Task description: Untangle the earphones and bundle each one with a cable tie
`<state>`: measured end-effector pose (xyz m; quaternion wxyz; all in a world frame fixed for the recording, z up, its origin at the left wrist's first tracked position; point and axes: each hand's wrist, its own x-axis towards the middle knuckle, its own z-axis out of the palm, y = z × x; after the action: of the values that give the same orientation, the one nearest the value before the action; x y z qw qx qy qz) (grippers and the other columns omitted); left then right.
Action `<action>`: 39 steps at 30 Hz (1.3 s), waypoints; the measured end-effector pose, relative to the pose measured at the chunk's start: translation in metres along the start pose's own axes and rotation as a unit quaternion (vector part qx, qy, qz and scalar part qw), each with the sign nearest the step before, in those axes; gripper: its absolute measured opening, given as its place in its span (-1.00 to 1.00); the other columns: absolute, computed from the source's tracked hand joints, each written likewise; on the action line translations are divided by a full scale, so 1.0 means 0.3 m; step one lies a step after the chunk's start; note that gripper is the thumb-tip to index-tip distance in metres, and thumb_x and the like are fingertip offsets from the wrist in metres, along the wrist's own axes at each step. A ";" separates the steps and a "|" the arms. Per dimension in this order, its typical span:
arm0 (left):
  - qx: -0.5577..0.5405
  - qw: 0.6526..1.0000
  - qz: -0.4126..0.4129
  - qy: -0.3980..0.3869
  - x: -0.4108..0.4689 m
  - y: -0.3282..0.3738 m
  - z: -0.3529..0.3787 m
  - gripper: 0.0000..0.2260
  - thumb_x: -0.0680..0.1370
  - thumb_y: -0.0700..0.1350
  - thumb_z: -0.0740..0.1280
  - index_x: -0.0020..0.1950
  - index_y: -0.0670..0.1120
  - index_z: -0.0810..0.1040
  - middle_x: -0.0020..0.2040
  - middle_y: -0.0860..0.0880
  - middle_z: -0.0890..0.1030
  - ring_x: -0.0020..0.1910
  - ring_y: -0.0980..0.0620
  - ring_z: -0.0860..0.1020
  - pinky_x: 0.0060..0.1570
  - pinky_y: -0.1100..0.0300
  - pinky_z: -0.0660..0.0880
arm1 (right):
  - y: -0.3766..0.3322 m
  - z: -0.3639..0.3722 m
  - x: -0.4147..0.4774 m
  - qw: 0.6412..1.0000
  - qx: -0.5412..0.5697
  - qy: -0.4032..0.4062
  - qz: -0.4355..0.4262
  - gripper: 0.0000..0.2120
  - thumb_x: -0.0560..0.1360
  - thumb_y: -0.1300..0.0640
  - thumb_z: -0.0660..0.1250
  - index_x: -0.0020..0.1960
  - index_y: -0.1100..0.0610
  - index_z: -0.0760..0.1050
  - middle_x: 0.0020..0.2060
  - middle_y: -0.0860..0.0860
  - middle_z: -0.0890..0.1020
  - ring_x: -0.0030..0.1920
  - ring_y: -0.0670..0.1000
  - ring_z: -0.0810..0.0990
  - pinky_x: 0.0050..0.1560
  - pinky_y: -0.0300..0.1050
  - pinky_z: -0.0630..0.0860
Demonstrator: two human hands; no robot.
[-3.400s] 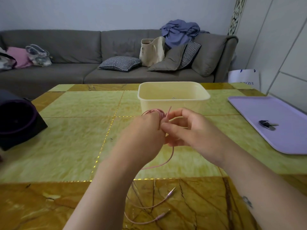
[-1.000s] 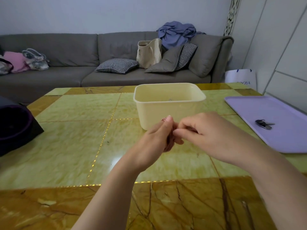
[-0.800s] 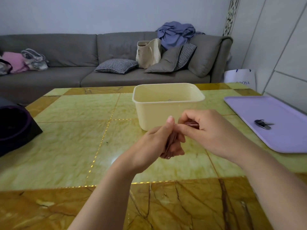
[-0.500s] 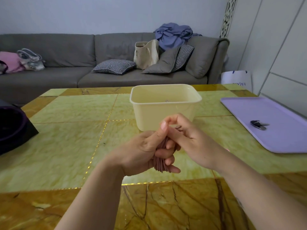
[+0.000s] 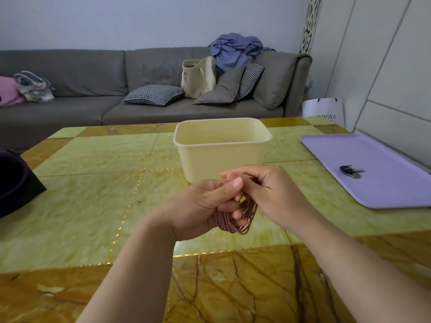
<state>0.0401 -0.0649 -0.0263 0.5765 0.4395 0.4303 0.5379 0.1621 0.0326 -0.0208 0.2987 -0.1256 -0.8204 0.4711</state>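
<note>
Closest to the camera, two bare forearms are reaching out over the brown-veined edge of the table (image 5: 81, 194), and the hands are meeting in the air above it.

The earphone cable (image 5: 235, 227) is looking like a dusty-pink bundle, wound into a lot of thin loops that are lying together in a narrow oval. On the right side the strands are fanning apart a little. Earbuds and plug aren't showing; the hands are covering the top.

The left hand (image 5: 200, 206) is wrapping its fingers round the middle of the bundle, with the thumb sticking up and pressing at the top. The right hand (image 5: 277, 194) is coming in from the other side, knuckles up, with its fingers curled and pinching the upper end right next to that thumb. Whether there's a tie in that pinch, I can't tell.

The bundle is hanging with its long axis more or less upright. The closed loop end is pointing down at the green tiles, clear of the table and just in front of the cream tub (image 5: 221, 159).

Off to the right a purple tray (image 5: 396, 190) is sitting with a small dark keyring-looking thing (image 5: 349, 171) on it. At the left edge something black and purple (image 5: 14, 183) is poking in. Behind it all, a grey sofa (image 5: 70, 73) is carrying cushions, a beige tote bag (image 5: 198, 78) and a heap of blue cloth (image 5: 235, 50).
</note>
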 end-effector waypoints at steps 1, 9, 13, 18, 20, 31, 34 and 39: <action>-0.003 1.000 0.006 0.001 0.002 -0.001 0.001 -0.75 0.51 0.04 0.33 -0.29 -0.08 0.51 -0.48 0.07 0.33 -0.39 0.09 0.48 -0.21 0.19 0.55 | -0.003 -0.002 -0.001 0.999 0.028 0.011 0.011 -0.84 0.49 0.02 0.29 -0.08 0.00 0.64 -0.37 -0.02 0.63 -0.37 -0.13 0.63 -0.30 -0.33 0.53; 0.199 0.967 0.072 0.143 0.052 -0.050 0.019 -0.93 0.60 -0.12 0.23 0.02 -0.07 0.47 -0.33 0.10 0.54 -0.29 0.09 0.51 -0.16 0.11 0.46 | 0.016 -0.062 -0.033 0.990 0.094 0.062 0.086 -0.74 0.48 0.00 0.28 -0.02 0.14 0.65 -0.46 -0.18 0.61 -0.33 -0.24 0.58 -0.17 -0.41 0.45; 0.335 0.912 0.106 0.214 0.093 -0.071 0.066 -0.94 0.58 -0.08 0.26 0.04 0.03 0.46 -0.27 0.12 0.57 -0.27 0.09 0.51 -0.13 0.06 0.46 | 0.047 -0.098 -0.043 0.985 0.068 0.114 0.109 -0.82 0.49 -0.01 0.32 -0.08 0.05 0.66 -0.56 -0.21 0.45 -0.46 -0.24 0.39 -0.30 -0.42 0.34; 0.616 0.758 0.062 0.204 0.130 -0.095 0.149 -0.76 0.61 -0.09 0.17 0.26 -0.11 0.34 0.04 -0.08 0.53 0.05 -0.12 0.48 0.03 0.00 0.41 | 0.066 -0.126 -0.057 0.986 -0.053 0.134 0.088 -0.87 0.52 0.05 0.34 -0.08 0.04 0.66 -0.26 -0.21 0.67 -0.20 -0.31 0.60 -0.17 -0.53 0.41; 0.565 0.804 0.037 0.184 0.120 -0.081 0.164 -0.80 0.61 -0.12 0.18 0.22 -0.11 0.36 0.00 -0.05 0.50 0.04 -0.09 0.47 -0.08 0.11 0.39 | 0.066 -0.135 -0.060 0.984 -0.073 0.135 0.088 -0.86 0.51 0.03 0.34 -0.10 0.04 0.66 -0.22 -0.20 0.67 -0.15 -0.29 0.60 -0.16 -0.54 0.40; 0.519 0.823 0.082 0.218 0.077 -0.078 0.217 0.12 0.37 0.07 0.43 0.41 0.12 -0.53 0.44 0.17 0.26 0.42 0.10 0.26 0.45 -0.14 0.06 | -0.004 -0.096 -0.069 0.987 -0.072 0.106 0.094 -0.83 0.54 0.00 0.30 -0.10 -0.04 0.66 -0.38 -0.14 0.66 -0.49 -0.11 0.59 -0.40 -0.29 0.45; 0.543 0.793 0.128 0.245 0.095 -0.114 0.221 0.12 0.39 -0.04 0.43 0.34 0.14 -0.59 0.22 0.30 0.39 0.23 0.36 0.36 0.46 -0.22 -0.03 | -0.015 -0.085 -0.071 0.985 -0.085 0.126 0.088 -0.81 0.55 0.00 0.29 -0.10 -0.01 0.66 -0.34 -0.07 0.68 -0.47 -0.08 0.60 -0.39 -0.24 0.49; 0.388 0.836 0.202 0.332 0.131 -0.155 0.213 0.03 0.39 -0.13 0.46 0.45 0.20 -0.33 -0.12 0.37 0.55 -0.03 0.27 0.55 0.13 0.06 0.49 | -0.022 -0.059 -0.074 0.984 -0.120 0.127 0.035 -0.84 0.53 0.04 0.32 -0.05 0.05 0.67 -0.29 -0.10 0.69 -0.35 -0.20 0.60 -0.32 -0.39 0.43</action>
<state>0.1152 -0.0302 -0.0566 0.0605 0.4994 0.6708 0.5450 0.1908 0.0307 -0.0168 0.3667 -0.2476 -0.8216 0.3595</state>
